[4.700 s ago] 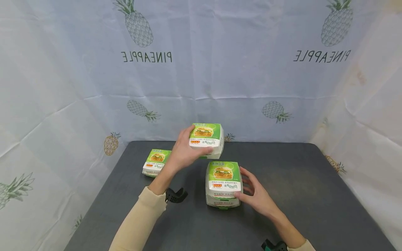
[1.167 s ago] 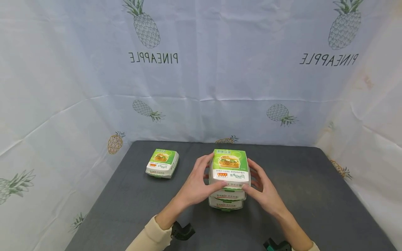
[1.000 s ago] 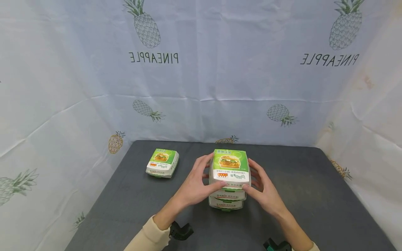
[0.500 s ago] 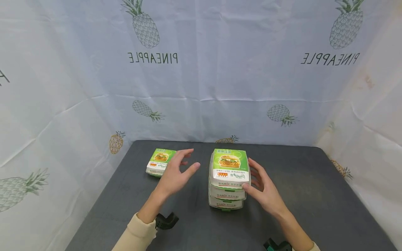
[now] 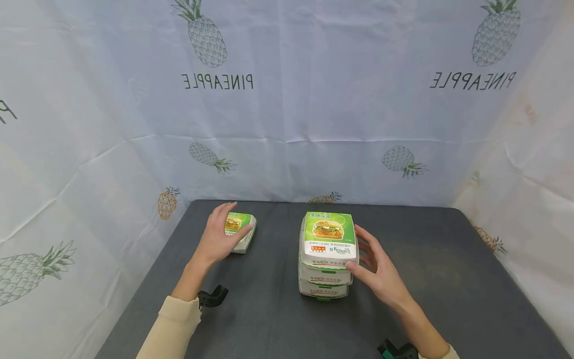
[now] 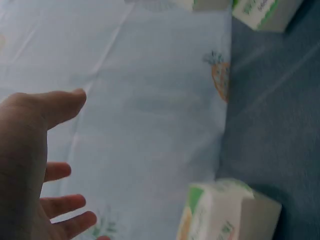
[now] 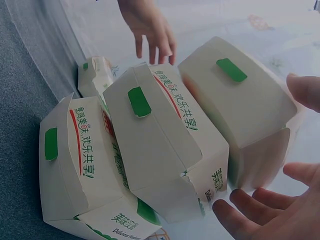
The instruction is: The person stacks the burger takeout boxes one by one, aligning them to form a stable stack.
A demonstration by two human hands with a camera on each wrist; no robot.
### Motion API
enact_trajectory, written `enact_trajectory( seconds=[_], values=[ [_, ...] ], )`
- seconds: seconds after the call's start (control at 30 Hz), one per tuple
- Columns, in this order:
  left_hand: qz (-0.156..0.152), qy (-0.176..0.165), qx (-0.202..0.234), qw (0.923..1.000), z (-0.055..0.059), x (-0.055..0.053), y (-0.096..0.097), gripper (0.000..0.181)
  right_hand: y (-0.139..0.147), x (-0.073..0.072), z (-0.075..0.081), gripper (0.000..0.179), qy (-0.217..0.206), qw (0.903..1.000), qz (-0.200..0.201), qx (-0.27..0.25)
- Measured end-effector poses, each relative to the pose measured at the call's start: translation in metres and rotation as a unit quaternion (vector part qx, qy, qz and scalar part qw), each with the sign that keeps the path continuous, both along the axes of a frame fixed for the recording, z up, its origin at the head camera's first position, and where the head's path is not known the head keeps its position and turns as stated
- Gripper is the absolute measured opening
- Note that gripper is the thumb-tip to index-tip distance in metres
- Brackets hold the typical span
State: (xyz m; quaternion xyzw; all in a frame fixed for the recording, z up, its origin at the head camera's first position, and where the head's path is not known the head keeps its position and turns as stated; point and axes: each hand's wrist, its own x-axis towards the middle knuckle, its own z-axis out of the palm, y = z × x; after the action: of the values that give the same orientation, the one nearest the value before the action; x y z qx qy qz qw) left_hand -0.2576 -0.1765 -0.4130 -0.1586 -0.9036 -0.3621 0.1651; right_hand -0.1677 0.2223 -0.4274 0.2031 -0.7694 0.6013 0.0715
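Observation:
Three burger boxes stand in a stack mid-table; the top box [image 5: 329, 239] is green and white with a burger picture. My right hand [image 5: 381, 274] rests beside its right side, thumb at the front corner, fingers loosely spread. In the right wrist view, the middle box [image 7: 165, 135] and bottom box [image 7: 82, 155] sit slightly offset from each other. A lone burger box [image 5: 244, 245] stands at the back left. My left hand [image 5: 217, 238] hovers over its left part with thumb and fingers apart, hiding some of it; nothing is gripped.
A dark tabletop [image 5: 269, 319] lies under the boxes. A white pineapple-print cloth [image 5: 287, 99] hangs behind it and along both sides. Each wrist wears a black camera mount [image 5: 213, 296].
A third burger box has come onto the stack, set there by my left hand. That hand then let go and moved left to the lone box. My right hand has stayed beside the stack.

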Motion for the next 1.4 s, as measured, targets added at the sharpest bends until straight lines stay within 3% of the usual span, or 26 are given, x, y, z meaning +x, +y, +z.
enact_trajectory(
  seconds=[0.33, 0.63, 0.87, 1.1, 1.4],
  values=[
    [0.012, -0.121, -0.058, 0.991, -0.026, -0.026, -0.045, 0.104, 0.001, 0.001, -0.002, 0.078, 0.002, 1.0, -0.001, 0.009],
    [-0.016, -0.212, -0.029, 0.9768, -0.048, -0.044, -0.066, 0.119, 0.0, 0.001, -0.003, 0.079, 0.009, 0.9999, 0.008, 0.006],
    [-0.025, -0.223, -0.025, 0.9743, -0.056, -0.044, -0.067, 0.115, 0.0, 0.002, -0.002, 0.078, 0.005, 0.9999, 0.004, 0.009],
    [-0.001, -0.216, -0.021, 0.9761, -0.062, -0.045, -0.066, 0.109, 0.0, 0.002, -0.002, 0.079, 0.01, 0.9999, 0.011, 0.006],
    [0.021, -0.206, -0.007, 0.9784, -0.062, -0.046, -0.058, 0.107, 0.001, 0.001, -0.002, 0.079, 0.014, 0.9998, 0.009, 0.004]
  ],
)
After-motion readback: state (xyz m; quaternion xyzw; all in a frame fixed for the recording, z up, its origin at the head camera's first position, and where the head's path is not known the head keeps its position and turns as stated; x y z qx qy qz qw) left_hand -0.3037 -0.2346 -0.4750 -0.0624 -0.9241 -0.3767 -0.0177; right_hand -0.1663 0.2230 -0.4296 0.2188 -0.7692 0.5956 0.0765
